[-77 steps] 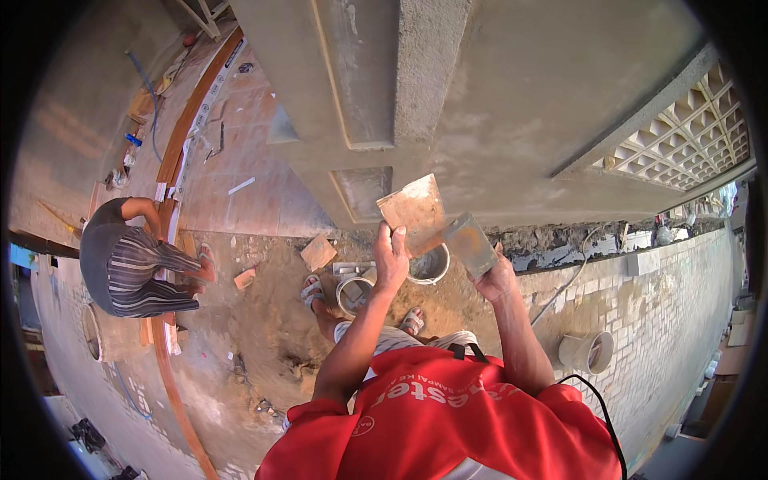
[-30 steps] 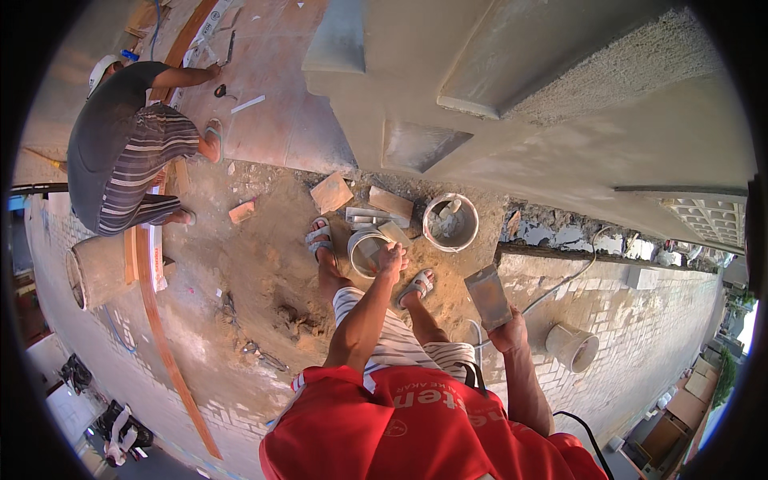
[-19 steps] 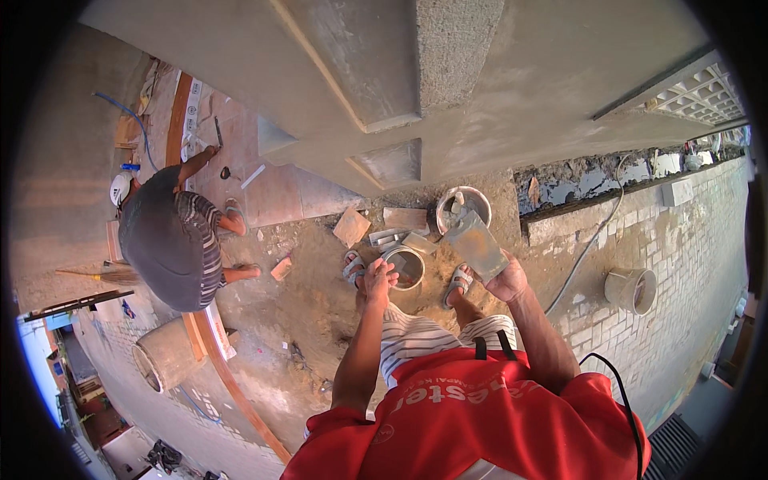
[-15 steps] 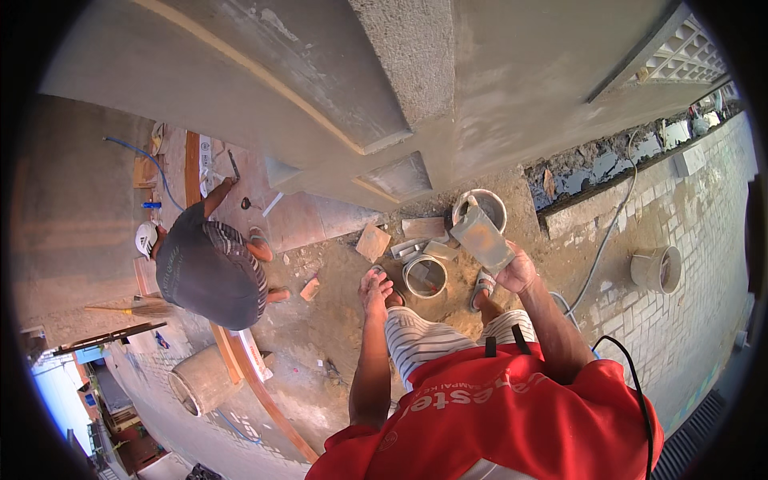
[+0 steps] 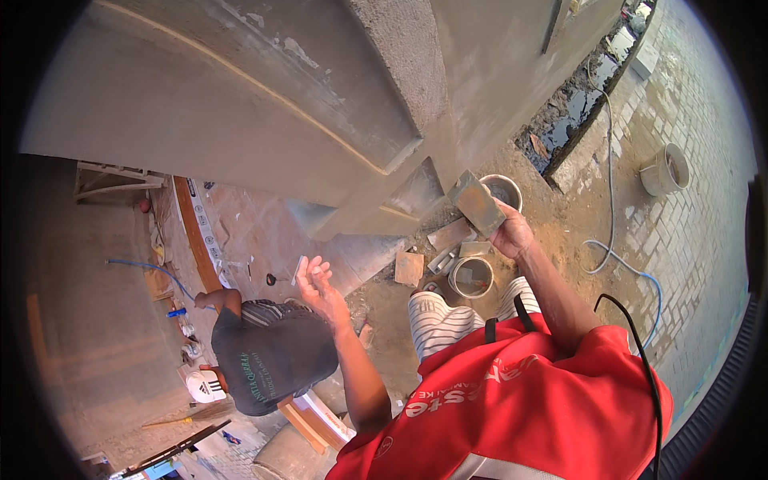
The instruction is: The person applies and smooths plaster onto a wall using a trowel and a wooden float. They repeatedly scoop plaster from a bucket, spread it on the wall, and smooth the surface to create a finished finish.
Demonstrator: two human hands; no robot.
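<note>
My right hand [image 5: 512, 234] grips the handle of a flat rectangular plastering float [image 5: 476, 202], its mortar-smeared face tilted toward the grey rendered wall [image 5: 264, 104]. My left hand [image 5: 318, 282] is out to the left with fingers spread and nothing in it. Below the float, a small round bucket [image 5: 471, 277] of mortar stands between my feet, with a second bucket [image 5: 504, 189] close to the wall behind it. Flat tile pieces [image 5: 409, 268] lie on the sandy ground beside the buckets.
Another person [image 5: 268, 356] in a dark shirt crouches at lower left, a white cap [image 5: 205, 386] beside them. A hose [image 5: 616, 256] runs across the brick paving on the right, where a grey bucket [image 5: 664, 170] stands. A rubble-filled trench [image 5: 576, 104] follows the wall.
The view has swung left. My left hand has moved away from the small bucket out to the left and opened. My right hand still holds the float near the wall.
</note>
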